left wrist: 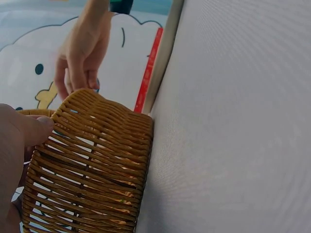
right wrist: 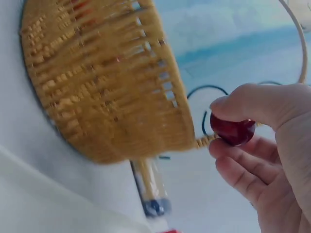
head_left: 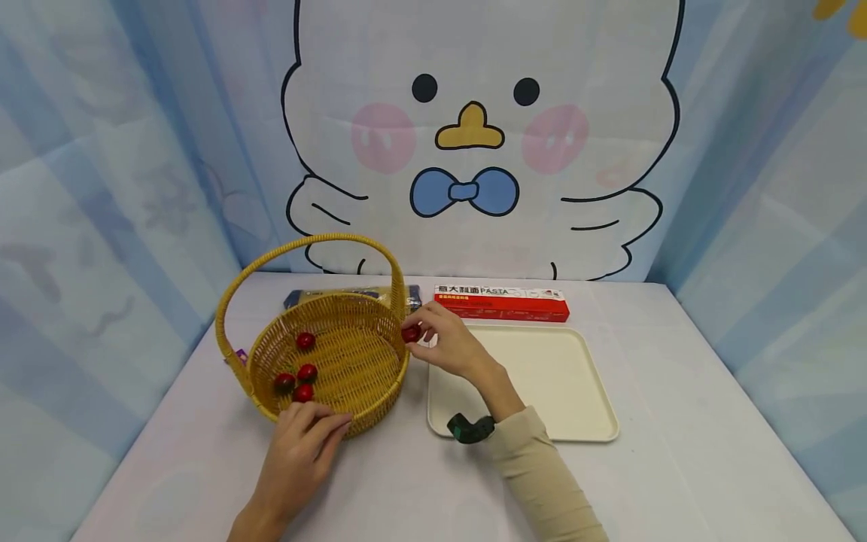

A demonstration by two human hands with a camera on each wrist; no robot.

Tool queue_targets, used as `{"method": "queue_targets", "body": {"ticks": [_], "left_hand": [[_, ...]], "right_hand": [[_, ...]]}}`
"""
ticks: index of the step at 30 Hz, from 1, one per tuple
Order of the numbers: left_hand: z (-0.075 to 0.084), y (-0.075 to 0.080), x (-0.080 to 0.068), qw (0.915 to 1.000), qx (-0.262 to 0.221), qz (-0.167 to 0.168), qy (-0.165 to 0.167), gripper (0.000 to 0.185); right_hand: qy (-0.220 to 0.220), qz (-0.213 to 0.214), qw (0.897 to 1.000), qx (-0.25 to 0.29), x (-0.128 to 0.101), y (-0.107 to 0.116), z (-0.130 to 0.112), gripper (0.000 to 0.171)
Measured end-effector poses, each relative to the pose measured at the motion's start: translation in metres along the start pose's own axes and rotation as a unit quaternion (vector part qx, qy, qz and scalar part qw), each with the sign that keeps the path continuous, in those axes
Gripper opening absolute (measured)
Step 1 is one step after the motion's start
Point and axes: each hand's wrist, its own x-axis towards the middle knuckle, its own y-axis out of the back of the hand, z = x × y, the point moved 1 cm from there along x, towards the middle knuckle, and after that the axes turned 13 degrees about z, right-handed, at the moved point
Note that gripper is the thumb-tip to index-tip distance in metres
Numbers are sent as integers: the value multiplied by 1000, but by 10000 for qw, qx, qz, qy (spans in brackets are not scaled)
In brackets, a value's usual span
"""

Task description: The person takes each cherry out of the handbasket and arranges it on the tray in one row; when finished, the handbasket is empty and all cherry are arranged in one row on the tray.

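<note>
A round wicker basket with a hoop handle stands on the table and holds several small red fruits. My right hand pinches another red fruit just outside the basket's right rim; in the right wrist view the red fruit sits between thumb and fingers beside the basket. My left hand rests on the basket's near rim, fingers touching the weave. In the left wrist view the left hand's fingers lie against the basket, with the right hand beyond.
A cream tray lies right of the basket. A red pasta box lies behind it, and a bag of pasta sits behind the basket. Curtains close off the back and sides.
</note>
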Motion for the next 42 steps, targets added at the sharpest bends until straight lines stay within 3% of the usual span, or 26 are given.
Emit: {"method": "queue_targets", "body": {"ticks": [9, 16, 19, 25, 34, 40, 42], "left_hand": [[-1, 0, -1, 10000, -26, 45, 15, 47], [-2, 1, -3, 9999, -32, -55, 77, 9], [-2, 1, -3, 10000, -30, -3, 21, 10], [-1, 1, -3, 10000, 32, -5, 54, 49], [-2, 1, -4, 10000, 0, -47, 54, 48], [-1, 2, -4, 9999, -24, -90, 104, 10], [-1, 2, -4, 9999, -8, -96, 118, 13]], "right_hand": [[-683, -64, 9976, -128, -2, 10, 27, 24], [-1250, -129, 9916, -311, -6, 5, 48, 26], [-1392, -66, 9891, -469, -8, 2, 53, 29], [-1589, 109, 9821, -1007, -12, -3, 63, 32], [-1751, 41, 9760, -1294, -17, -7, 73, 32], [-1810, 18, 9764, -1180, -18, -7, 73, 32], [-1807, 14, 9766, -1162, -18, -7, 72, 32]]}}
